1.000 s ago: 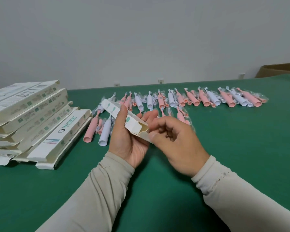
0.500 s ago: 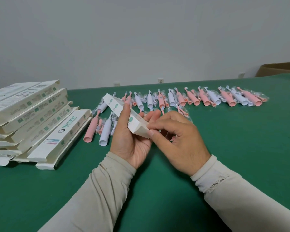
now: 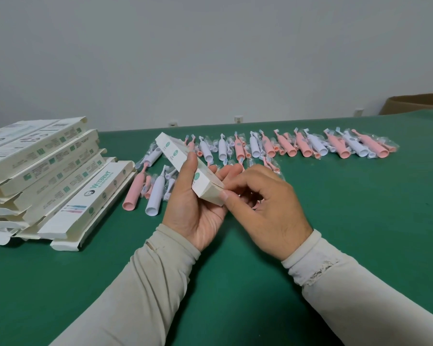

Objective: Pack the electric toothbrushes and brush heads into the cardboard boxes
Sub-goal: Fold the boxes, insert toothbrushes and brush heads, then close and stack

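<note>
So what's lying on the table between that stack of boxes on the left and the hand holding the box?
In the head view, a pink toothbrush and a white toothbrush lie between the stack of boxes and the left hand, with small bagged brush heads beside them.

Box stack [image 3: 43,171] blocks left; toothbrush row [image 3: 298,146] blocks far side.
</note>
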Available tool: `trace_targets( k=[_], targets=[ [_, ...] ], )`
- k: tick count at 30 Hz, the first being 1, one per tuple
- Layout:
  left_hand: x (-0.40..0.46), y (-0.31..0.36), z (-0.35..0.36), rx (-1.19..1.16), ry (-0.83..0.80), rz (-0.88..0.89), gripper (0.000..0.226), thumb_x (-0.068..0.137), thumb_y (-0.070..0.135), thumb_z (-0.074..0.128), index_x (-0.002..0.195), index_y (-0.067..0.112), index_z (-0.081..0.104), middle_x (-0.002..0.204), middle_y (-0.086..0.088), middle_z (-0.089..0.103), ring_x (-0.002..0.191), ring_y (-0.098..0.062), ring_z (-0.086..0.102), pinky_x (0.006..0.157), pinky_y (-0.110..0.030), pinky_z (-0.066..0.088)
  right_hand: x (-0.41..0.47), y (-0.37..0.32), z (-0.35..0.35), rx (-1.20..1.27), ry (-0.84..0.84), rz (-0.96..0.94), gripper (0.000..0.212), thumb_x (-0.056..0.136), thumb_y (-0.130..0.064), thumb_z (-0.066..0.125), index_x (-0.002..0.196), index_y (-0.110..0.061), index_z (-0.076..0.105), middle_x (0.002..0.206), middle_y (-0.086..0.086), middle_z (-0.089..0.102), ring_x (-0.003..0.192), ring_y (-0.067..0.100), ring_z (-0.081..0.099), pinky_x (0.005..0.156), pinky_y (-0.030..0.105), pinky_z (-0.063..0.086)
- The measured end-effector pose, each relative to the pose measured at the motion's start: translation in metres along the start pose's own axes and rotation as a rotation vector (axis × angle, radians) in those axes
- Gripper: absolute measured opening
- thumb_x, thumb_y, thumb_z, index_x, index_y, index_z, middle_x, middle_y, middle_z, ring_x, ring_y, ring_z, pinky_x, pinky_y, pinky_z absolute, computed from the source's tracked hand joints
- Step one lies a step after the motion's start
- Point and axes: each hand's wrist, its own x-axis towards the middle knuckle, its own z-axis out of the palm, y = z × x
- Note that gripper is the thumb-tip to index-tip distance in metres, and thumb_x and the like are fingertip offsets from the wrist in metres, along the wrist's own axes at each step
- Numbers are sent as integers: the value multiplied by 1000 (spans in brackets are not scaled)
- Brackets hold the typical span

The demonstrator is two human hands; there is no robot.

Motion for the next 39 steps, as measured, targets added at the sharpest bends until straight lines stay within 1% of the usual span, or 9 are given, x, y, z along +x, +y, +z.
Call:
trace_targets(
  k=[3,9,15,18,22,27,30,35,39],
  targets=[
    [0,-4,-2,96,-23,-26,68,86,48,67,131,5,39,103,-23,64,100,-37,65,89,-55,54,0,3,0,23,27,52,13,83,-16,78,84,-20,65,92,-15,65,73,13,58,65,18,48],
    [-3,5,3,247,61,101,68,76,54,71,130,19,51,105,-16,68,97,-32,72,75,-48,58,6,3,-4,152,31,154,10,81,-19,73,80,-27,69,78,-12,66,64,8,55,60,20,49],
    [-6,11,-12,1498,114,525,53,82,37,78,127,37,51,116,15,66,104,-4,63,81,-18,49,23,13,-31,406,347,433,11,81,-36,68,76,-27,70,69,-8,65,56,10,55,49,26,44],
    [-7,17,-23,1983,191,584,61,82,39,74,131,48,38,116,19,56,99,-7,49,78,-30,40,25,20,-43,576,336,472,30,78,-56,64,90,-31,74,86,-7,72,66,12,60,47,24,44],
    [-8,25,-27,2123,268,524,63,82,45,73,132,47,33,117,14,56,101,-12,49,73,-34,42,27,23,-55,653,315,495,49,77,-63,67,107,-25,72,94,3,74,71,22,62,48,25,46],
    [-7,25,-24,2176,272,461,64,81,48,73,137,39,44,132,9,50,118,-17,47,84,-36,44,28,26,-53,588,242,532,12,85,-26,66,84,-22,77,86,5,77,66,18,70,47,21,52],
    [-9,23,-19,2172,301,429,76,73,64,70,137,33,45,143,7,43,128,-19,42,96,-41,44,24,29,-45,634,121,568,10,95,-12,62,98,-13,72,93,8,78,70,19,73,53,20,55],
    [-5,33,-10,2239,370,450,87,70,62,73,143,26,43,158,-4,28,143,-29,28,111,-50,34,19,28,-31,710,21,601,11,98,-7,61,105,-10,69,95,10,78,71,20,74,56,20,57],
    [9,52,-1,2436,345,554,76,71,68,71,131,26,52,155,-8,35,137,-35,37,102,-53,42,19,30,-30,617,81,528,13,101,-9,56,112,-14,61,95,4,78,73,20,75,55,24,57]
  ],
)
